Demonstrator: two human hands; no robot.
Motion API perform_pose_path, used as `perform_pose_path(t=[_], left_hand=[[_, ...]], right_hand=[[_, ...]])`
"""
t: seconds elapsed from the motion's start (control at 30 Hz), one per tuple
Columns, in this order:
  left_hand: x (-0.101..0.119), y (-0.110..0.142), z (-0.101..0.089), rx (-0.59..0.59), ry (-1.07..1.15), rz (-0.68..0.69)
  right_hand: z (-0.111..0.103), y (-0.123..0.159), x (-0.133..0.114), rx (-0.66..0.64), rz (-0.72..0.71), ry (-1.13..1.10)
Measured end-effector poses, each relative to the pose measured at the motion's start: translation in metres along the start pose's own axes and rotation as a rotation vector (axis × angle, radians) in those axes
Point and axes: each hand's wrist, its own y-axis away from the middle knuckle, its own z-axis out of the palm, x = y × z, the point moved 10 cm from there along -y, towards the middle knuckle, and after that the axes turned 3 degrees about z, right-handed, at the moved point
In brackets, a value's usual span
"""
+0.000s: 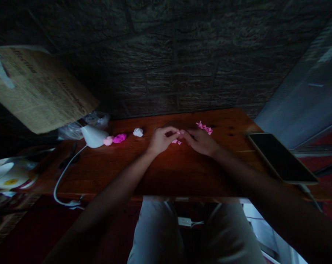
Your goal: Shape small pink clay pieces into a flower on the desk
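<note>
Centrally, small pink clay-like piece (181, 133): held above the brown wooden table (166, 176), toward its back edge; presumably soft, light, easily dented, best taken lightly at its rim.
Left hand (160, 140), right hand (203, 142): fingertips narrowed, piece pinched between.
Pink ruffled cluster (204, 127): laid nearer the back edge.

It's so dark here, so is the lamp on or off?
Off, it seems: the lamp shows no glow, and the table around it is dim.
</note>
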Motion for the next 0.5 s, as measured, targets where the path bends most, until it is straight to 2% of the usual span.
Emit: perform_pose_path(t=[0.5], left_hand=[[0.0012, 0.0005, -0.0005, 0.012, -0.045, -0.023]], right_hand=[[-0.0001, -0.0002, 0.0020, 0.000, 0.013, -0.022]])
